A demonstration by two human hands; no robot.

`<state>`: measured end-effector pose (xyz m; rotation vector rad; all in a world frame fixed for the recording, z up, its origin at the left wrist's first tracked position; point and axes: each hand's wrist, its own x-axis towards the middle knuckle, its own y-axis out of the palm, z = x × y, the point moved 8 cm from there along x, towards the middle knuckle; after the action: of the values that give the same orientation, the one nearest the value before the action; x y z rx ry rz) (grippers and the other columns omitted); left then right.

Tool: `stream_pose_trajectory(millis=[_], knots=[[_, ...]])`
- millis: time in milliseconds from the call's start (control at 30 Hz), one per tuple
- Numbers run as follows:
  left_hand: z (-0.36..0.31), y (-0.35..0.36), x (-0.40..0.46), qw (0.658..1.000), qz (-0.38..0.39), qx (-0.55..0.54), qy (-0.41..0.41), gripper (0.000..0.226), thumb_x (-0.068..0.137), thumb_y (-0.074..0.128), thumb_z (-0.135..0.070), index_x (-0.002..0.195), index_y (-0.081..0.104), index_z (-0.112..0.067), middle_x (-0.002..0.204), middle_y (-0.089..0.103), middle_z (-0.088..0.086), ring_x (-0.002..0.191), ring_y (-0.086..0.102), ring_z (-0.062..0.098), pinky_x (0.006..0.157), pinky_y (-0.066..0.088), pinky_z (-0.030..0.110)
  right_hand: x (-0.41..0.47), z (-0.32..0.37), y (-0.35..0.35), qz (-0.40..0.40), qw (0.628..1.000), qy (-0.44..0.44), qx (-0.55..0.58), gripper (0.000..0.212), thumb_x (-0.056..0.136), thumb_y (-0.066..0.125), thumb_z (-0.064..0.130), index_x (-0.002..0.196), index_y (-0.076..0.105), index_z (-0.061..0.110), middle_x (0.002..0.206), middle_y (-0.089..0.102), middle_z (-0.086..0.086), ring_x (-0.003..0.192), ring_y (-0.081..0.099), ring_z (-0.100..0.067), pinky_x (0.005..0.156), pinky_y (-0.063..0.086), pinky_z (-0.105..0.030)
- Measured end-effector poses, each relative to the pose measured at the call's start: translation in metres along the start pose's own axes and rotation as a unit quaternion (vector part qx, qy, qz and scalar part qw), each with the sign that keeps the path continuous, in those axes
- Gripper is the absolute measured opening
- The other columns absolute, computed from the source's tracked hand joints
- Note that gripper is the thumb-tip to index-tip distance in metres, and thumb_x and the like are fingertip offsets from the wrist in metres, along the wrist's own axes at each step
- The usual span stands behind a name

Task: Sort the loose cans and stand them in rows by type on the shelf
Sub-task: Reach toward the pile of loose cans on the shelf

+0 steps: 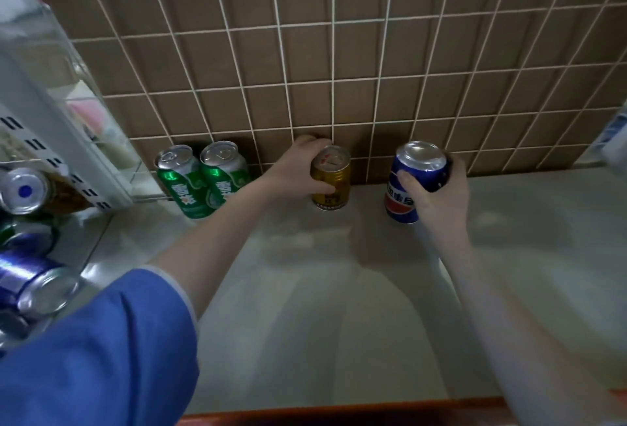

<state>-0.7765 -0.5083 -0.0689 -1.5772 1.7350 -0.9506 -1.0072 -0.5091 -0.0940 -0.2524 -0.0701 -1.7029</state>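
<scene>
1. against the tiled wall at frame centre, the pale shelf (pixel 339 290) carries every upright can.
2. lower left, loose cans (pixel 30 276) lie heaped.
3. two green cans (pixel 203 181) stand touching, left of centre.
4. right hand (pixel 437 201) wraps its fingers round the upright blue can (pixel 412 181).
5. left hand (pixel 298 164) grips the gold can (pixel 330 181), between green and blue.

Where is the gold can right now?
In the head view the gold can stands upright against the tiled wall, gripped by the left hand, between the two green cans and the blue can.
</scene>
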Motion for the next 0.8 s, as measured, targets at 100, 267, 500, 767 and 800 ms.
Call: stream_pose_trajectory(millis=[100,267,500,767,800], knots=[[0.001,0.000,-0.001,1.000,-0.014,0.019,-0.009,0.083,0.072,0.080,-0.021,0.142,0.037,-0.015,0.137,0.031,0.010,0.126,0.036,0.023,0.107,0.033,0.028,0.005,-0.002,0.004,0.014,1.000,-0.006,-0.002,0.065,0.073,0.079,0.019,0.128,0.045,0.015,0.118,0.056,0.003,0.108,0.055,-0.012,0.086,0.047,-0.018],[0.001,0.001,-0.002,0.999,-0.009,0.037,-0.014,0.084,0.074,0.078,-0.021,0.145,0.034,-0.017,0.144,0.030,0.011,0.131,0.034,0.025,0.112,0.030,0.035,0.005,-0.005,0.006,0.034,0.999,-0.014,-0.003,0.066,0.073,0.079,0.016,0.129,0.044,0.016,0.119,0.055,0.005,0.113,0.054,-0.014,0.093,0.047,-0.027],[-0.010,-0.002,-0.058,0.962,-0.265,0.048,-0.050,0.071,0.074,0.075,-0.017,0.137,0.043,-0.012,0.133,0.045,0.011,0.124,0.039,0.027,0.103,0.032,0.033,0.000,-0.014,0.005,0.087,0.996,-0.002,-0.018,0.069,0.071,0.080,0.016,0.128,0.042,0.024,0.117,0.055,0.012,0.107,0.053,-0.006,0.085,0.044,-0.012],[0.029,0.059,-0.104,0.963,-0.145,0.088,-0.210,0.056,0.092,0.050,-0.041,0.140,0.034,-0.017,0.145,0.030,0.005,0.135,0.027,0.023,0.109,0.026,0.035,0.009,-0.011,0.012,0.183,0.976,0.016,-0.120,0.071,0.062,0.086,0.011,0.119,0.045,0.026,0.107,0.059,0.007,0.093,0.056,-0.008,0.074,0.041,-0.013],[0.030,0.059,-0.104,0.963,-0.135,0.098,-0.209,0.055,0.093,0.047,-0.043,0.140,0.034,-0.019,0.147,0.028,0.004,0.136,0.025,0.023,0.110,0.025,0.037,0.013,-0.004,0.014,0.204,0.968,0.002,-0.149,0.069,0.062,0.086,0.012,0.117,0.046,0.025,0.105,0.060,0.005,0.091,0.058,-0.010,0.071,0.042,-0.013]])
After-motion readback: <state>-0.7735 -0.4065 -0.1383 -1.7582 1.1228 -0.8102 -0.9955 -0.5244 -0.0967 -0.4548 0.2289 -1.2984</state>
